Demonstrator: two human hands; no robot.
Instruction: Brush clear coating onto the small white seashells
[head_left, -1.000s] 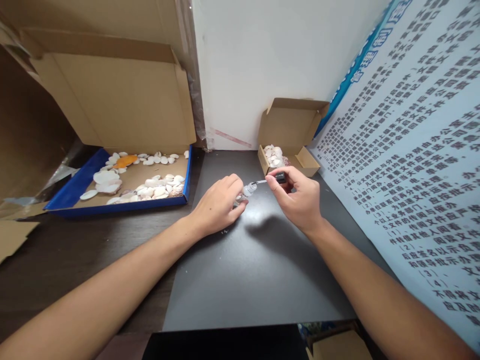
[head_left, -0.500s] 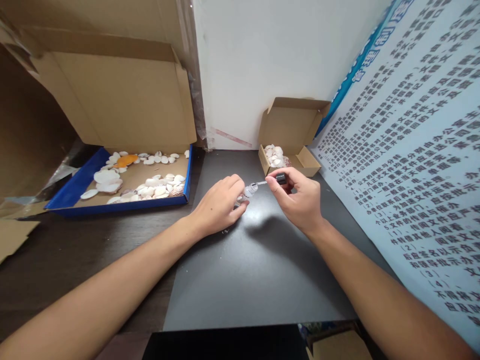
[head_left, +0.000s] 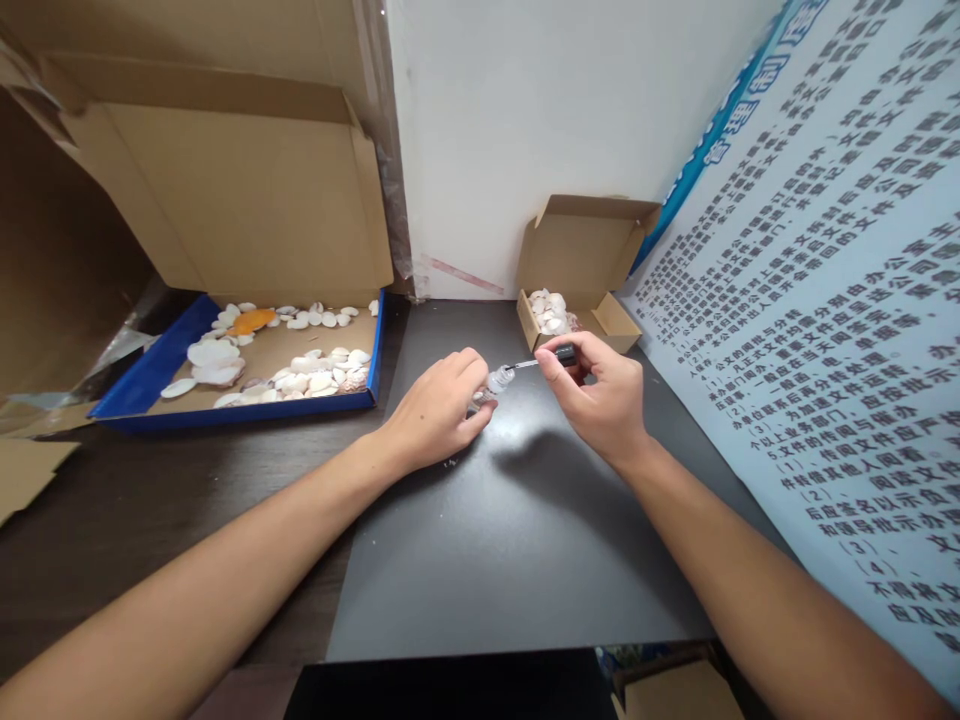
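Above the grey board, my left hand (head_left: 439,408) is closed around a small clear bottle (head_left: 499,380), whose open neck points right. The fingers hide most of the bottle's body. Between the thumb and fingers of my right hand (head_left: 597,390) is a black brush cap (head_left: 564,355). Its thin stem (head_left: 527,364) reaches left, with the dark tip at the bottle's mouth. Whether the tip is inside the neck or just outside it, I cannot tell.
A blue-edged cardboard box (head_left: 247,405) on the left holds white shells (head_left: 319,378) and an orange piece (head_left: 253,321). Behind my right hand stands a small open carton (head_left: 619,325) with more shells. The grey board (head_left: 480,570) lies beneath my hands; a printed sheet (head_left: 847,330) lines the right.
My right hand has shifted very slightly right with the brush cap. My left hand and the bottle are practically still.
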